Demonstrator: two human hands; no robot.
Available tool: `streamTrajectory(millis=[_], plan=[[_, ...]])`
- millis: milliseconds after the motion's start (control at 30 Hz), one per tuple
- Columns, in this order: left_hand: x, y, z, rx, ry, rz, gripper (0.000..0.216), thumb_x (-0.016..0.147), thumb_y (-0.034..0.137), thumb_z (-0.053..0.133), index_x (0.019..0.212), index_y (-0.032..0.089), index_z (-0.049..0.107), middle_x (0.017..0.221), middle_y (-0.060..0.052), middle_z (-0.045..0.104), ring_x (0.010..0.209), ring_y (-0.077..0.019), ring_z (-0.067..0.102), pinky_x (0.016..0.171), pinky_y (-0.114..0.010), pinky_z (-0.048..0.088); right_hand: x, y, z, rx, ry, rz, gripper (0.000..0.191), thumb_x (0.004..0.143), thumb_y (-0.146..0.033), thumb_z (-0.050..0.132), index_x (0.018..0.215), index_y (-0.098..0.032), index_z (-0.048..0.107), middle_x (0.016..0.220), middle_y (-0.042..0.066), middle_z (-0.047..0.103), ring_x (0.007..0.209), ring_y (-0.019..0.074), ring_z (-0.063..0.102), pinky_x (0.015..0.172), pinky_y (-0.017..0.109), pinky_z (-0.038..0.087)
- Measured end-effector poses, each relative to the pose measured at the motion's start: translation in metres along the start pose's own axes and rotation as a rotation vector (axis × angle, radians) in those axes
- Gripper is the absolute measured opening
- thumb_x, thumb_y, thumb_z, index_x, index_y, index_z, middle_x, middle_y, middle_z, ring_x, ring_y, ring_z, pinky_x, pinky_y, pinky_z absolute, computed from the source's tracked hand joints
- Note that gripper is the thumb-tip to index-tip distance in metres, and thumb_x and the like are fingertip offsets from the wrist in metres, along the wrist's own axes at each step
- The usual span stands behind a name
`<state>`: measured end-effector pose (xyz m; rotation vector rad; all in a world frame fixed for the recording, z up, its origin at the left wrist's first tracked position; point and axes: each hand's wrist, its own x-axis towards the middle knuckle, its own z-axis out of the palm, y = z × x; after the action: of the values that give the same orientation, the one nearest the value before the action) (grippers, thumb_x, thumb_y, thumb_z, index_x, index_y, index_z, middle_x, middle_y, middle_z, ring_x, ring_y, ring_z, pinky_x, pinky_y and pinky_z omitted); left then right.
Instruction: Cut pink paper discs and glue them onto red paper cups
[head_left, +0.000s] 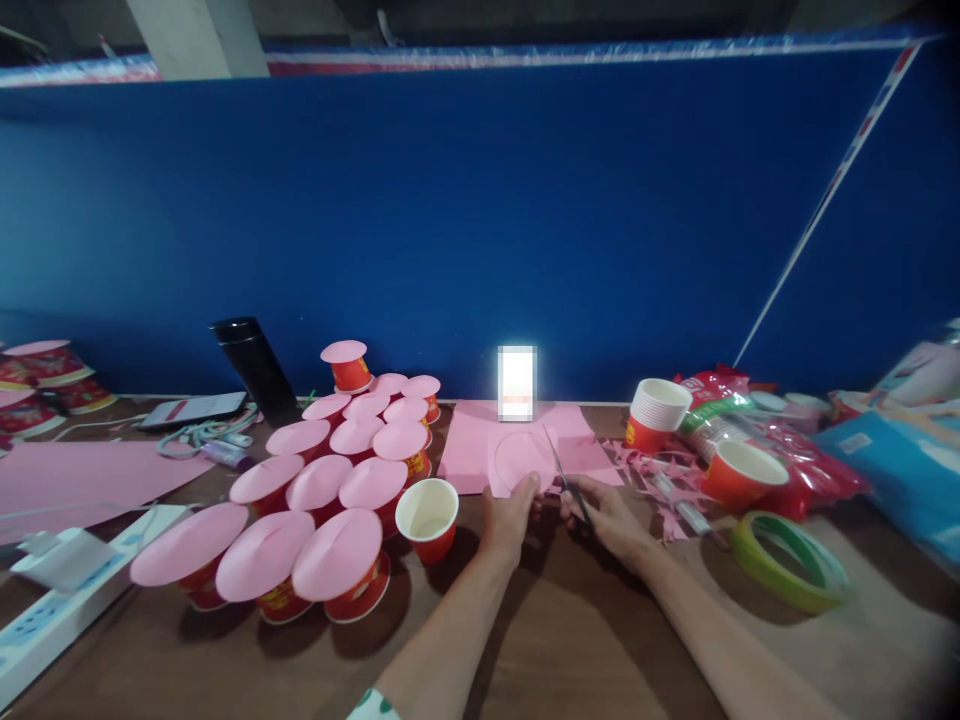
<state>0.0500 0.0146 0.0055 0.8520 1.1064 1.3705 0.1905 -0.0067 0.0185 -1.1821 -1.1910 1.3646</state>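
Gripping, left: the left hand grasps the near edge of the paper piece with thumb and fingers.
Gripping, right: the right hand is closed around the handles of the scissors, blades pointing away from the person at the right edge of the piece; I cannot tell whether they bite into it.
Circle: drawn on the paper piece, which is over the near part of the pink sheet.
Covered cups: red, topped with broad pink discs, grouped left of the pink sheet.
Uncovered cup: mouth up, just off the pink sheet's near left corner.
Pink scraps: strewn along the pink sheet's right side.
Cup stack: right of the pink sheet, towards its far end.
Tape roll: yellow-green, right of the pink sheet and nearer the person.
Black flask: well left of the pink sheet.
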Motion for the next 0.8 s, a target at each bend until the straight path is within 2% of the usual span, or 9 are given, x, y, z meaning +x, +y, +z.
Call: streamTrajectory(millis=[267,633,800], plan=[[0.0008,0.0031,0.0013,0.022,0.015,-0.021,0.028,0.064,0.037,0.073,0.068,0.01,0.065,0.054,-0.004,0.062,0.045,-0.0111,0.053,0.041,-0.021,0.042,0.0015,0.0022,-0.0022,-0.021,0.006,0.0,0.058,0.062,-0.051,0.076,0.106,-0.016,0.063,0.06,-0.003,0.058,0.048,0.0092,0.05,0.045,0.021,0.035],[0.0005,0.0035,0.001,0.011,0.034,-0.038,0.028,0.063,0.037,0.074,0.066,0.01,0.066,0.052,-0.002,0.061,0.043,-0.0102,0.052,0.041,-0.02,0.042,0.0008,0.0014,-0.0016,-0.043,-0.012,-0.024,0.056,0.064,-0.052,0.074,0.105,-0.015,0.063,0.059,-0.003,0.057,0.048,0.009,0.049,0.045,0.022,0.036],[0.0013,0.0008,0.0,0.02,0.025,0.024,0.029,0.065,0.039,0.073,0.075,0.012,0.067,0.056,-0.002,0.062,0.043,-0.0098,0.052,0.04,-0.02,0.041,-0.0002,-0.0009,-0.0005,-0.046,-0.001,-0.013,0.059,0.063,-0.054,0.074,0.105,-0.015,0.064,0.06,-0.002,0.057,0.048,0.0094,0.049,0.045,0.022,0.037]])
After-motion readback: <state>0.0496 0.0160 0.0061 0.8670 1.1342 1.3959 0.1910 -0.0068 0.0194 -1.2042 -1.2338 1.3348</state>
